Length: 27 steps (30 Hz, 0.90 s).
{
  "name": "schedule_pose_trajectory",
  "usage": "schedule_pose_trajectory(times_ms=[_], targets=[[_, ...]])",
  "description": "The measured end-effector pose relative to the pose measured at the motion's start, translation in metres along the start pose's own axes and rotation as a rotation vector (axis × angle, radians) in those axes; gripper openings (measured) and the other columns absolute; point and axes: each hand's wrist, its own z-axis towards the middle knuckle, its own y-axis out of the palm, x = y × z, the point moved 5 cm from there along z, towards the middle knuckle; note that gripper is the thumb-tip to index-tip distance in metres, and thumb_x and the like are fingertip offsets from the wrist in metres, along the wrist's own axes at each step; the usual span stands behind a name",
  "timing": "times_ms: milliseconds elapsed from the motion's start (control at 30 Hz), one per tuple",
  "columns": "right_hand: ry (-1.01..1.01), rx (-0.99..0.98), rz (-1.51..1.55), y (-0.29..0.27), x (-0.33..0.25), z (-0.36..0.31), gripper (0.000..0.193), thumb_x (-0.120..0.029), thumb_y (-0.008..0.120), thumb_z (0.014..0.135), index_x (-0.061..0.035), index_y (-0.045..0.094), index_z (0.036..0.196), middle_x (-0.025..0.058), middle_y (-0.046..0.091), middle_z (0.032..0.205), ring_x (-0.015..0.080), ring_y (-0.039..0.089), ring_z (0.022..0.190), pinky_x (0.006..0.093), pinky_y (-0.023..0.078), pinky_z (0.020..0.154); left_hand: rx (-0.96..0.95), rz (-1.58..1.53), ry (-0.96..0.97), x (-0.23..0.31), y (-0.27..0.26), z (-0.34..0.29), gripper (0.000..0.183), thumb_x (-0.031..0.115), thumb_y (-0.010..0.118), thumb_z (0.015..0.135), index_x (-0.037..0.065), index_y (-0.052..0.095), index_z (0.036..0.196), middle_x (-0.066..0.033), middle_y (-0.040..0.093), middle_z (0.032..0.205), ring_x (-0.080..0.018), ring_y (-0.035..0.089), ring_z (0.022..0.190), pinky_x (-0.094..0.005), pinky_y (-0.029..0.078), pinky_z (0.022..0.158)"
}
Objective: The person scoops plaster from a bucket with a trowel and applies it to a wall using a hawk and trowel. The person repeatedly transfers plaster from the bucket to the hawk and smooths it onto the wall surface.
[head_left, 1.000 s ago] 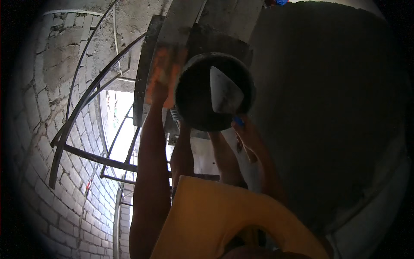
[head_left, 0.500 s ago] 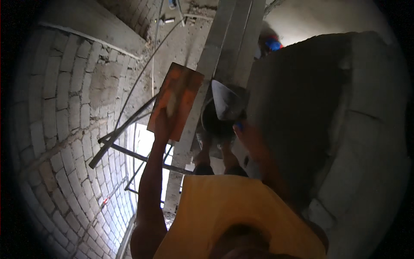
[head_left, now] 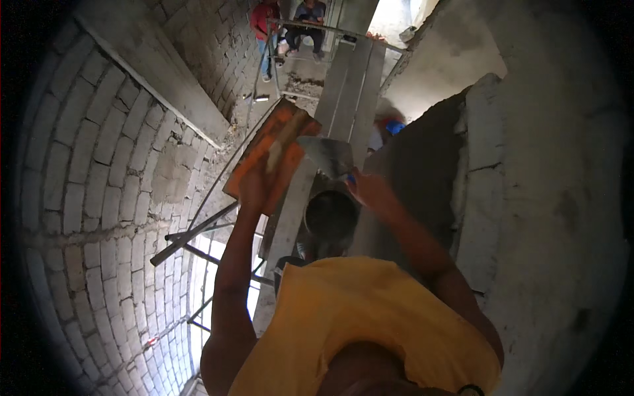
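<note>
My left hand [head_left: 256, 186] grips the handle of an orange wooden plaster board [head_left: 271, 153], held up flat in front of me. My right hand [head_left: 368, 190] holds a steel trowel [head_left: 327, 155] by its blue handle, the blade's tip lying close to the board's right edge. Below both hands stands a dark round bucket [head_left: 330, 214] on a wooden scaffold plank [head_left: 350, 86]. To the right rises a wall with a patch of wet grey plaster [head_left: 422, 165]. My yellow shirt [head_left: 356, 323] fills the lower middle.
A brick wall [head_left: 99, 198] curves along the left, with metal scaffold tubes [head_left: 198, 231] crossing beneath the plank. Two people [head_left: 287, 26] stand at the far end of the planks. A person in a blue cap [head_left: 389, 127] is beside the plastered wall. A concrete beam [head_left: 158, 79] runs overhead left.
The view has swung upward and away from the bucket. Both hands have risen, bringing the board and trowel higher and closer together; more of the plank and the far people show.
</note>
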Motion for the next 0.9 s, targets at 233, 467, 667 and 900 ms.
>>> schedule_pose_trajectory(times_ms=[233,467,667,900], targets=[[0.047,-0.118,-0.020,-0.003,0.001,-0.007,0.045,-0.042,0.048,0.099,-0.0048,0.055,0.123,0.0271,0.068,0.094,0.0445,0.068,0.084,0.0534,0.055,0.074,-0.029,-0.014,-0.013,0.023,-0.005,-0.004,0.054,0.029,0.065,0.090,0.006,0.054,0.138,-0.0220,0.069,0.109,-0.0382,0.068,0.097,-0.0465,0.053,0.082],[0.082,-0.067,-0.042,0.017,0.024,-0.011,0.053,-0.043,0.050,0.099,-0.0083,0.049,0.139,0.0269,0.068,0.089,0.0446,0.068,0.082,0.0535,0.055,0.073,-0.039,0.013,-0.023,0.042,-0.019,-0.013,0.053,0.029,0.065,0.090,0.008,0.055,0.137,-0.0222,0.070,0.107,-0.0375,0.069,0.095,-0.0467,0.053,0.080],[0.065,-0.050,0.023,0.011,0.014,-0.020,0.049,-0.041,0.051,0.098,-0.0081,0.051,0.134,0.0264,0.068,0.091,0.0457,0.067,0.083,0.0547,0.054,0.073,-0.088,0.043,-0.137,0.023,-0.001,-0.023,0.052,0.037,0.063,0.091,0.013,0.058,0.136,-0.0205,0.072,0.098,-0.0358,0.070,0.090,-0.0457,0.054,0.078],[0.079,-0.034,0.063,0.023,0.018,-0.034,0.044,-0.036,0.053,0.098,-0.0018,0.055,0.125,0.0289,0.067,0.092,0.0495,0.065,0.087,0.0560,0.053,0.075,-0.069,-0.013,-0.084,0.021,0.004,-0.042,0.053,0.039,0.064,0.090,0.011,0.059,0.134,-0.0189,0.072,0.094,-0.0351,0.071,0.083,-0.0475,0.054,0.073]])
